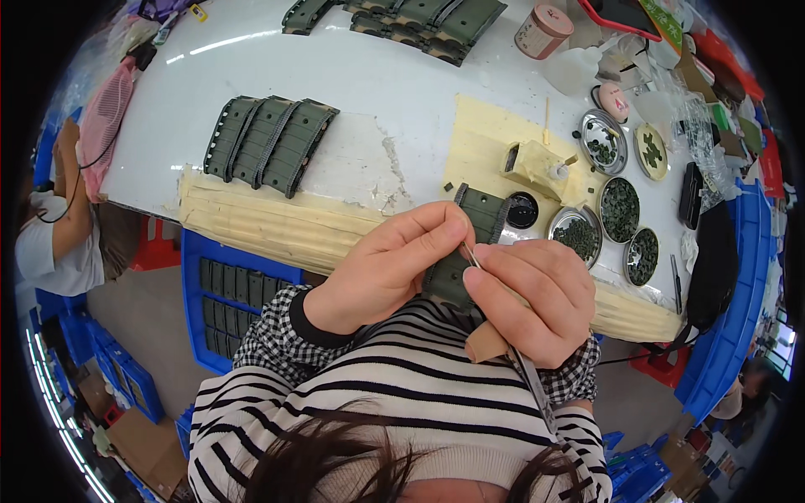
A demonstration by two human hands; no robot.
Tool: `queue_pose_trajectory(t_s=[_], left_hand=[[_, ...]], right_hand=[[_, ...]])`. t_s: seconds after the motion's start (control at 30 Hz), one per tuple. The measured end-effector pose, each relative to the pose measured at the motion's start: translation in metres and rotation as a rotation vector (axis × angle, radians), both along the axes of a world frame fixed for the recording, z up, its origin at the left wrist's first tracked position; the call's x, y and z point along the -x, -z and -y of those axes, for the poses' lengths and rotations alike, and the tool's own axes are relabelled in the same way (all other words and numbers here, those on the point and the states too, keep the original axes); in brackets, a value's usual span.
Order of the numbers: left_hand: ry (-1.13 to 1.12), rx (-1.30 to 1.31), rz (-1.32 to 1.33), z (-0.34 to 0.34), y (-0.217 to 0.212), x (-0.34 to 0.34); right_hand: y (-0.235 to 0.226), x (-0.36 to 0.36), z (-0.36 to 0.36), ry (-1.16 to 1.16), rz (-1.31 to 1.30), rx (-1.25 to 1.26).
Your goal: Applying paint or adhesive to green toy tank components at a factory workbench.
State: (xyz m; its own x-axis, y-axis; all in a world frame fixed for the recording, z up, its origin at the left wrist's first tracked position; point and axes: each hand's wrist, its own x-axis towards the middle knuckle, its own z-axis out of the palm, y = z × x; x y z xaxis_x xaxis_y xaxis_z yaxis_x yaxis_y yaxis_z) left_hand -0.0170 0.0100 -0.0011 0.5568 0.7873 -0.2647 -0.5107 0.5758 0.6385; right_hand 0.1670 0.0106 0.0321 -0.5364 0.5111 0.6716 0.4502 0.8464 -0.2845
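The left hand (pixel 377 264) has its grip closed, thumb and forefinger pressed together at the tips; whether a small piece sits between them is too fine to make out. The right hand (pixel 537 298) grasps a thin metal tool (pixel 475 258), its thumb and fingertips closed around it, the tip pointing at the left fingertips, just beside them. Both hands are raised before the chest and angled inward, the left reaching in with knuckles up, the right with its fingers curled.

Behind and under them is a ridged green panel (pixel 484 214), partly covered by the hands, at the near edge of the white worktop (pixel 180 101). Beside it stand a dish of black matter (pixel 522 210) and a metal dish (pixel 622 155) with small green pieces, near further round containers of such bits. A yellow block (pixel 530 159) sits on a yellowish sheet (pixel 471 138). To the left lie curved green panels (pixel 272 142), well apart from the hands. Below the worktop, a blue crate (pixel 192 310) carries rows of dark panels.
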Motion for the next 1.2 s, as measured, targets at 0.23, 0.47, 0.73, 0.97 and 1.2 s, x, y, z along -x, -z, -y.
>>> queue_pose_trajectory(t_s=[0.23, 0.47, 0.73, 0.97, 1.2], left_hand=[[0.018, -0.053, -0.012, 0.001, 0.001, 0.004], [0.051, -0.054, 0.006, -0.001, -0.002, 0.005], [0.052, -0.093, 0.002, -0.001, -0.001, 0.004], [0.054, -0.114, -0.006, -0.002, -0.002, 0.004], [0.058, -0.124, -0.024, -0.002, -0.001, 0.004]], right_hand=[[0.002, -0.001, 0.001, -0.062, -0.173, 0.263], [0.009, -0.008, -0.002, -0.099, -0.471, 0.655], [0.009, -0.005, 0.0, -0.077, -0.542, 0.719], [0.01, -0.003, 0.0, -0.069, -0.566, 0.76], [0.011, -0.002, 0.0, -0.072, -0.591, 0.774]])
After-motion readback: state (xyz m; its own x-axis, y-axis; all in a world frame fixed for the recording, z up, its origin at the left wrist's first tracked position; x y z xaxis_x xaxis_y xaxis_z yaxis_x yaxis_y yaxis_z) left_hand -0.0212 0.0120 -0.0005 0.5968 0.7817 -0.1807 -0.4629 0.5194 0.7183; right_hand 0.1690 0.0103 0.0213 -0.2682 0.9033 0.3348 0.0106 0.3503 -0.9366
